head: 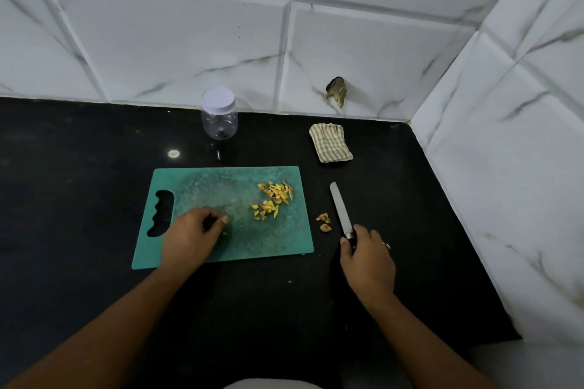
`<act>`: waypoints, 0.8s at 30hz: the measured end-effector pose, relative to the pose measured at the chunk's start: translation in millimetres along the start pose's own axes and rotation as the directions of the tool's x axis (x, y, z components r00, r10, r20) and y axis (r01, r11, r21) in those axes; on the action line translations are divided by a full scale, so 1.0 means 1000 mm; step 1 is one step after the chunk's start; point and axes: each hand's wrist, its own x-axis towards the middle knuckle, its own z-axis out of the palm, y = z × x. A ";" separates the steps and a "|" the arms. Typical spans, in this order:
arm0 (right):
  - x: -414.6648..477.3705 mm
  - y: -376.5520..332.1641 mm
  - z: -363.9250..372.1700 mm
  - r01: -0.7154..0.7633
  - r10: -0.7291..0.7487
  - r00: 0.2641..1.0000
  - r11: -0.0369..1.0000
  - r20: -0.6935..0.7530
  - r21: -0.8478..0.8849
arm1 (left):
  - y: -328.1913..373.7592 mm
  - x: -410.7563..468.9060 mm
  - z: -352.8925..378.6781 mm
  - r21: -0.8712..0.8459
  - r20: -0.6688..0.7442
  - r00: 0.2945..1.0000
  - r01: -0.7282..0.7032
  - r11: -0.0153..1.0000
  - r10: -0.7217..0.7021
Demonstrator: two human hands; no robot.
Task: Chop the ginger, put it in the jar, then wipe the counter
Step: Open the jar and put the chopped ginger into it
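Our right grip (368, 265) clasps the steel-bladed knife (341, 208), our left grip (189, 237) curls, on what we cannot tell, over the green plastic board (221, 186), whose edge-hugging chopped yellow ginger (276, 194) a careless sweep could scatter onto the black tabletop (94, 142).

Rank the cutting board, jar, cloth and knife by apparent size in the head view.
1. cutting board
2. jar and cloth: look about alike, so unranked
3. knife: long but thin, its handle hidden in the right hand
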 end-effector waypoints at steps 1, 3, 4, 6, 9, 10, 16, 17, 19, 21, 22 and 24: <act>0.001 0.000 -0.001 0.003 -0.003 1.000 1.000 0.010 0.003 | 0.001 -0.001 0.000 -0.008 0.001 1.000 0.005 1.000 -0.005; 0.003 0.000 -0.004 -0.011 0.011 0.999 1.000 0.040 0.013 | 0.002 -0.001 0.001 -0.025 -0.002 1.000 0.015 1.000 -0.015; 0.004 -0.001 -0.006 -0.020 0.019 0.999 1.000 0.045 0.017 | 0.003 -0.002 0.002 -0.026 -0.011 1.000 0.013 1.000 -0.013; 0.006 -0.005 -0.011 0.015 -0.015 1.000 1.000 0.009 0.017 | 0.005 -0.003 0.004 -0.031 -0.028 1.000 0.008 0.999 -0.009; 0.014 -0.021 -0.020 0.171 -0.169 0.985 0.982 -0.025 0.076 | 0.006 -0.003 0.006 -0.035 -0.022 1.000 -0.005 0.999 0.004; 0.018 -0.029 -0.022 0.205 -0.205 0.979 0.971 -0.011 0.124 | 0.006 -0.001 0.006 -0.035 -0.018 1.000 -0.018 0.999 0.017; 0.048 -0.071 -0.029 0.265 -0.301 0.949 0.924 0.096 0.277 | 0.020 0.008 0.008 -0.075 -0.015 0.998 -0.066 0.995 0.065; 0.054 -0.076 -0.028 0.276 -0.316 0.943 0.919 0.105 0.282 | 0.022 0.010 0.007 -0.087 -0.010 0.998 -0.066 0.994 0.066; 0.065 -0.088 -0.026 0.295 -0.341 0.932 0.911 0.122 0.288 | 0.021 0.018 0.003 -0.116 -0.012 0.998 -0.061 0.991 0.060; 0.077 -0.100 -0.021 0.330 -0.376 0.917 0.901 0.133 0.281 | 0.019 0.028 -0.002 -0.126 -0.028 0.999 -0.046 0.991 0.043; 0.082 -0.105 -0.019 0.348 -0.399 0.906 0.892 0.139 0.287 | 0.018 0.033 -0.005 -0.128 -0.034 0.999 -0.043 0.991 0.039; 0.092 -0.118 -0.018 0.368 -0.430 0.887 0.879 0.167 0.304 | 0.016 0.045 -0.011 -0.127 -0.048 0.998 -0.041 0.991 0.036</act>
